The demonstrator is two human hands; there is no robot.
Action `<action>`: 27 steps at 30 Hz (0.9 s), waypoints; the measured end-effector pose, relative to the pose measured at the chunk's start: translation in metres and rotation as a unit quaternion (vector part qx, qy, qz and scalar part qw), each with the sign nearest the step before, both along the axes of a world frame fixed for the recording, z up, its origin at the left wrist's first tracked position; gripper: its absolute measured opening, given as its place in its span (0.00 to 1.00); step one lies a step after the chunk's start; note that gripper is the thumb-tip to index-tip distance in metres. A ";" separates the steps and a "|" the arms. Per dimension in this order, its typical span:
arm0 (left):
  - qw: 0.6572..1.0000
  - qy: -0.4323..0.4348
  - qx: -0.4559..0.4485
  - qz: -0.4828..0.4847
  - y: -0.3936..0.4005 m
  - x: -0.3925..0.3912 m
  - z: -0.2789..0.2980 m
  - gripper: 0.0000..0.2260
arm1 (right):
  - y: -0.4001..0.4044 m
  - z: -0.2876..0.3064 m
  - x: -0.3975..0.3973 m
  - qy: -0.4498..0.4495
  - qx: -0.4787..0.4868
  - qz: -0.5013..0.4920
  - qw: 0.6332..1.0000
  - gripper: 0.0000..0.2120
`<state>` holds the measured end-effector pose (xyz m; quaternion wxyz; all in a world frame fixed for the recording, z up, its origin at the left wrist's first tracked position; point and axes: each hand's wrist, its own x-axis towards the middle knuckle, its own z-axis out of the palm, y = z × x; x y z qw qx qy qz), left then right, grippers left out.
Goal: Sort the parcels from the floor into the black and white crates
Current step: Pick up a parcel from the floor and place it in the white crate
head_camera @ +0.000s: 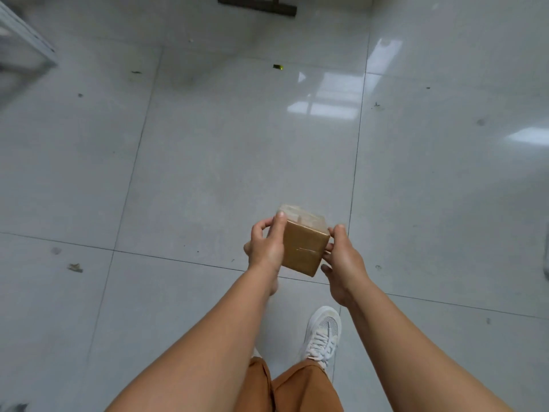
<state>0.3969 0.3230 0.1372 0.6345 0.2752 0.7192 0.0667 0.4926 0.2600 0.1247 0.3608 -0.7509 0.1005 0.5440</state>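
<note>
A small brown cardboard parcel (pixel 303 243), wrapped in clear tape, is held up in front of me above the floor. My left hand (pixel 266 245) grips its left side, thumb on the top edge. My right hand (pixel 341 260) grips its right side, fingers curled under the box. No black crate is in view. A blurred pale frame (pixel 26 46) at the upper left edge may be a white crate; I cannot tell.
Glossy grey floor tiles (pixel 222 150) spread all around, with small bits of litter. A dark wooden base (pixel 258 5) lies at the top centre. My white sneaker (pixel 322 334) and orange trousers (pixel 285 385) show below the arms.
</note>
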 end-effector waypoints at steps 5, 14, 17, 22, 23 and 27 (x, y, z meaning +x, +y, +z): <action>0.996 0.014 0.047 0.070 0.030 -0.009 0.102 0.14 | 0.016 0.106 -0.020 -0.026 0.057 0.010 0.998 0.19; 0.986 -0.111 0.120 0.031 0.072 -0.080 0.243 0.36 | 0.060 0.268 -0.031 -0.112 0.108 0.044 0.987 0.27; 0.975 -0.176 0.129 0.036 0.077 -0.104 0.280 0.40 | 0.075 0.316 -0.034 -0.142 0.127 0.089 0.978 0.26; 0.960 -0.216 0.166 0.071 0.083 -0.136 0.320 0.37 | 0.094 0.363 -0.046 -0.131 0.141 0.146 0.970 0.24; 0.960 -0.206 0.172 0.078 0.082 -0.142 0.326 0.34 | 0.095 0.370 -0.050 -0.129 0.145 0.160 0.968 0.23; 0.950 -0.215 0.190 0.126 0.071 -0.160 0.345 0.10 | 0.097 0.386 -0.069 -0.098 0.167 0.196 0.961 0.19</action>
